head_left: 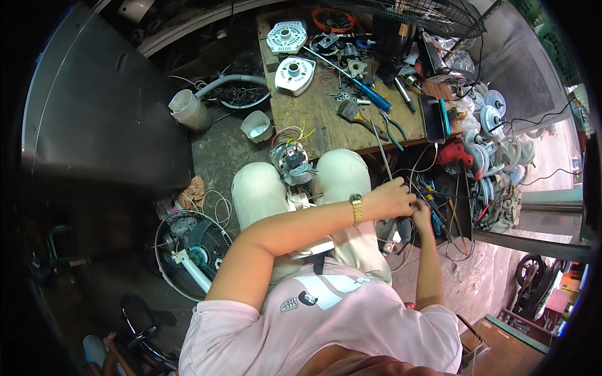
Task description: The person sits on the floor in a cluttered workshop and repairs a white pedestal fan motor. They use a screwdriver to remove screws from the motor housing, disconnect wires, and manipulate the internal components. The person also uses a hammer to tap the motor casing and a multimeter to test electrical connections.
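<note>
My left hand (pixel 394 199), with a gold watch (pixel 356 209) on its wrist, reaches across my lap to the right. Its fingers are closed around the lower end of a long thin metal rod (pixel 380 145) that points up toward the bench; any handle is hidden. My right hand (pixel 422 218) meets it fingertip to fingertip, its fingers pinched together. What it grips is too small to make out. Between my knees sits a small electric motor (pixel 291 161) with copper windings and coloured wires.
The wooden bench (pixel 301 116) bears white motor covers (pixel 294 75), pliers (pixel 394 130), a brush (pixel 357 116) and a phone (pixel 434 119). A red drill (pixel 461 155) and tool tray (pixel 461 213) lie at right. A fan (pixel 191 250) lies on the floor at left.
</note>
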A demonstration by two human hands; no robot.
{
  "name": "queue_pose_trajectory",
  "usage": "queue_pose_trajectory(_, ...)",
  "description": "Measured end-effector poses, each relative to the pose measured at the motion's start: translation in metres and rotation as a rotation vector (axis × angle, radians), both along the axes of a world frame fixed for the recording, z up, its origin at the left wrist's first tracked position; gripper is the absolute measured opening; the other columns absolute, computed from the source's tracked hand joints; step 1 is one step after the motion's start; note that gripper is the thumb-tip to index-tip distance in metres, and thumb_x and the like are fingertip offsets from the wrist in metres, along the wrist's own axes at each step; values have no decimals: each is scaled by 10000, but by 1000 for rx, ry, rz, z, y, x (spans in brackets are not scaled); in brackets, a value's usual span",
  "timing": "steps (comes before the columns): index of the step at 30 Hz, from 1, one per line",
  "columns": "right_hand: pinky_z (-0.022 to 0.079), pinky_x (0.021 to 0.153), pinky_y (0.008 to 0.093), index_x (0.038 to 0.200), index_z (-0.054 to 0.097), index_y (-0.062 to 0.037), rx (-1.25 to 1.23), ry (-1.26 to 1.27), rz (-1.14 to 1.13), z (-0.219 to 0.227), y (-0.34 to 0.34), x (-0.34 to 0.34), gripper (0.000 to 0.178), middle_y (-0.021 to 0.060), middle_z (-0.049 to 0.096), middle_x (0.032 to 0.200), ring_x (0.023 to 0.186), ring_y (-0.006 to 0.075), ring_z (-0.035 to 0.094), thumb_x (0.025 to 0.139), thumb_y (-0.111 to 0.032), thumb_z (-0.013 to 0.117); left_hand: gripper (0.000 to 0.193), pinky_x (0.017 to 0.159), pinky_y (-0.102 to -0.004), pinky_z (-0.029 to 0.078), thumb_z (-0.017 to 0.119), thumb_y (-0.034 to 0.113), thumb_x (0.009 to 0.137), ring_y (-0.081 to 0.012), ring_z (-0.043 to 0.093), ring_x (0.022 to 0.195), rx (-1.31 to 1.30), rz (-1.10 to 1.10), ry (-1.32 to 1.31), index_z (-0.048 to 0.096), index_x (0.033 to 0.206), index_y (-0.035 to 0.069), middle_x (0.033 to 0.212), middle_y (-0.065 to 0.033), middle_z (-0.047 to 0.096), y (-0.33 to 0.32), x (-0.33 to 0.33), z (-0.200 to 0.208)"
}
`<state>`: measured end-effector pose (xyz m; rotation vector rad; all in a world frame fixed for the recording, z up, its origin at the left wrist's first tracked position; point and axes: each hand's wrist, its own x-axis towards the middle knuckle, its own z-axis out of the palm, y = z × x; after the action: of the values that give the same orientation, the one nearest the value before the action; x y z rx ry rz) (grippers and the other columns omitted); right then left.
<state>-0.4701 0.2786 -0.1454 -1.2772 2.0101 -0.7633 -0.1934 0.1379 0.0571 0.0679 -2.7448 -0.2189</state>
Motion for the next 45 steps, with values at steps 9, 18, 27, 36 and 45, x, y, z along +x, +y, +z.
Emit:
queue_pose_trajectory(9, 475, 671, 313, 1027, 650, -16, -301, 43, 10, 194, -144, 37, 173, 93, 656, 873, 738, 179, 601, 885, -103, 602, 137, 895, -415, 430, 580, 222, 826, -192, 615, 982, 61, -73, -180, 707, 876, 237, 964, 1, 606, 39, -37, -39)
queue_pose_trajectory(18, 481, 750, 389, 1018, 658, -47, -519, 401, 273, 224, -223, 107, 180, 154, 634, 911, 876, 332, 631, 883, -152, 603, 262, 953, -589, 382, 667, 190, 764, -239, 576, 1063, 144, 103, 144, 665, 1026, 203, 1023, -18, 594, -23, 39, 36)
queue_pose_trajectory(27, 483, 572, 304, 978, 677, -1, 26, -184, 51, 87, -82, 109, 160, 83, 636, 724, 593, 137, 612, 911, -101, 572, 752, 998, -473, 391, 744, 442, 743, -350, 530, 1184, 373, 960, -145, 496, 1364, 99, 1295, -146, 552, -99, 208, 79)
queue_pose_trajectory(36, 507, 771, 330, 1054, 670, -5, 77, -57, 14, -5, -47, 130, 217, 162, 703, 926, 836, 217, 677, 868, -95, 605, 748, 916, -400, 482, 718, 512, 760, -348, 611, 1079, 661, 802, -258, 532, 1318, 50, 1234, -178, 602, -97, 214, 44)
queue_pose_trajectory(45, 504, 744, 431, 989, 633, 13, 70, 4, 281, -31, -77, 146, 195, 227, 667, 931, 887, 389, 648, 833, -93, 588, 800, 970, -389, 443, 741, 461, 765, -346, 552, 1171, 792, 617, -191, 438, 1394, 71, 1322, -202, 525, -104, 239, 27)
